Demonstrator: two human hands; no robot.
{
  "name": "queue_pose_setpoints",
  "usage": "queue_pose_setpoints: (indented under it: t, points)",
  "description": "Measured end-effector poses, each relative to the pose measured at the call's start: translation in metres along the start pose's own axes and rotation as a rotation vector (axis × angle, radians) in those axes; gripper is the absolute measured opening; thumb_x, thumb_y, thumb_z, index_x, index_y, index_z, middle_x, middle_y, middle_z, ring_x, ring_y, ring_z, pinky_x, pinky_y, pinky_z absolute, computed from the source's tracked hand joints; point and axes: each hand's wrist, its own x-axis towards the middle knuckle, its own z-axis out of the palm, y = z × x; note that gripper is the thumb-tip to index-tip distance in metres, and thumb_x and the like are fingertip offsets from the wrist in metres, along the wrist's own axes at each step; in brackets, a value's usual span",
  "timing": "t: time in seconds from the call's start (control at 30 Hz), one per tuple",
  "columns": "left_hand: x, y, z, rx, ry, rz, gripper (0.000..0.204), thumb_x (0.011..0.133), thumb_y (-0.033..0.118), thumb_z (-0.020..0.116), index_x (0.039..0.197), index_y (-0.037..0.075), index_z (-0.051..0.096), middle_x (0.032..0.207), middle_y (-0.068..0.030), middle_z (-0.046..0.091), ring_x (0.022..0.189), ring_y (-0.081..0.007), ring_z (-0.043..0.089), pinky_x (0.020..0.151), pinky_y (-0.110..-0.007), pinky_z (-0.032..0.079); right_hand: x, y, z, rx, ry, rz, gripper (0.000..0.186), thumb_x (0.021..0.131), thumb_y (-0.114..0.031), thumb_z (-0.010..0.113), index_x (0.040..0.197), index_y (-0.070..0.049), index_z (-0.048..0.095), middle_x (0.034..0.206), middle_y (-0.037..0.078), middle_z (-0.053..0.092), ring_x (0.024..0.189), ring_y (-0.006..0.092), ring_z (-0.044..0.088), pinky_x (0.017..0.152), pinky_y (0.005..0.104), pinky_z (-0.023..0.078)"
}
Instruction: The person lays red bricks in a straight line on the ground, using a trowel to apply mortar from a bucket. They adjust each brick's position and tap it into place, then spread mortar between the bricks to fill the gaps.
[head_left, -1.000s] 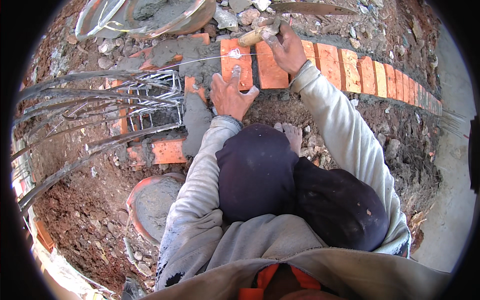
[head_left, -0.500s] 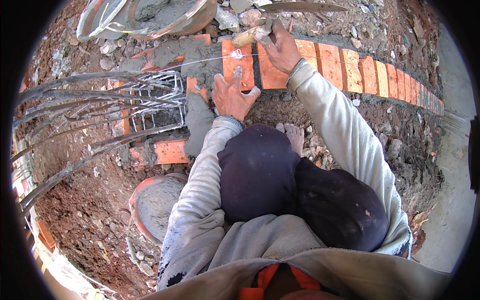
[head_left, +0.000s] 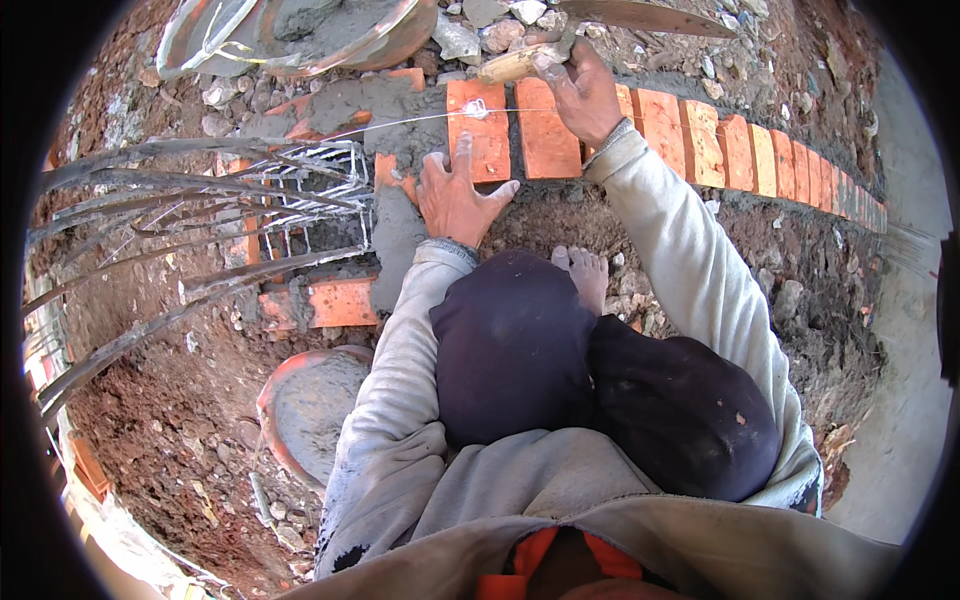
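The right hand (head_left: pixel 588 92) is gripping the handle of a trowel (head_left: pixel 650 15) by the brick row's (head_left: pixel 704 143) far edge. The left hand (head_left: pixel 460 200) is resting, fingers apart, against the end brick (head_left: pixel 482 150). A string (head_left: pixel 410 122) is crossing the brick; rebar (head_left: pixel 130 184) is jutting farther left.

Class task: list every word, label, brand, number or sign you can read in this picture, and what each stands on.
None: no readable word, label, brand, number or sign shows on the bricks, trowel, mortar pans or pale sleeves.
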Motion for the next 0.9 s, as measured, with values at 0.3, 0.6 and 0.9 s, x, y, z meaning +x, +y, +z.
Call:
queue_pose_setpoints:
  t: [0.3, 0.6, 0.9]
  points:
    - [0.001, -0.005, 0.009, -0.096, 0.017, 0.017, 0.082, 0.06, 0.04, 0.083, 0.128, 0.005, 0.053, 0.107, -0.0139, 0.044, 0.103, -0.0335, 0.049, 0.089, -0.043, 0.041, 0.001, -0.006, -0.002, 0.003, -0.03, 0.003, 0.026, 0.095, -0.018, 0.055, 0.115, -0.001, 0.053, 0.112, 0.009, 0.061, 0.103, 0.0151, 0.059, 0.091, 0.0302, 0.047]
    - [0.002, -0.002, 0.009, -0.096, 0.051, 0.023, 0.084, 0.058, 0.038, 0.084, 0.127, 0.002, 0.053, 0.106, -0.0133, 0.042, 0.103, -0.0321, 0.048, 0.086, -0.043, 0.041, -0.004, 0.002, 0.006, -0.097, -0.053, 0.028, 0.027, 0.094, -0.017, 0.057, 0.116, -0.003, 0.053, 0.107, 0.007, 0.06, 0.1, 0.0137, 0.056, 0.089, 0.0297, 0.045]
    - [0.003, 0.002, 0.008, -0.077, 0.006, -0.006, 0.086, 0.058, 0.038, 0.084, 0.129, 0.002, 0.051, 0.108, -0.0144, 0.042, 0.104, -0.0334, 0.048, 0.085, -0.045, 0.042, 0.007, 0.013, 0.001, -0.074, -0.048, 0.003, 0.027, 0.094, -0.016, 0.057, 0.117, -0.003, 0.053, 0.109, 0.007, 0.06, 0.101, 0.0146, 0.057, 0.088, 0.0293, 0.046]
